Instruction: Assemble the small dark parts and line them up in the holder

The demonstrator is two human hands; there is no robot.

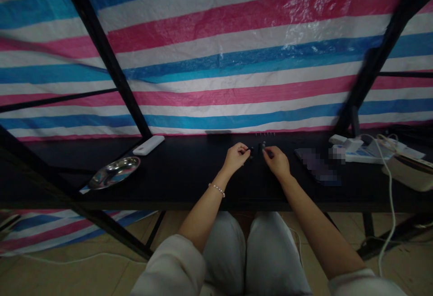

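Both my hands are over the middle of the black table, fingertips facing each other a short way apart. My left hand (pixel 237 155), with a beaded bracelet (pixel 217 190) on its wrist, is closed in a pinch on a small dark piece (pixel 251 152). Between the thumb and fingers of my right hand (pixel 278 163) is another small dark piece (pixel 260 148), with a greyish bit at its top. Both pieces are too small and dark against the table to name. Behind them, several tiny pale pin-like things (pixel 265 134) stand in a row at the back edge.
To the left are a shiny metal dish (pixel 115 172) and a white box-like device (pixel 149 145). A phone-like dark slab (pixel 318 166) lies right of my right hand. Farther right are a power strip (pixel 358 154) and a white cable (pixel 390 197). Black frame bars (pixel 104 52) rise before striped sheeting (pixel 237 79).
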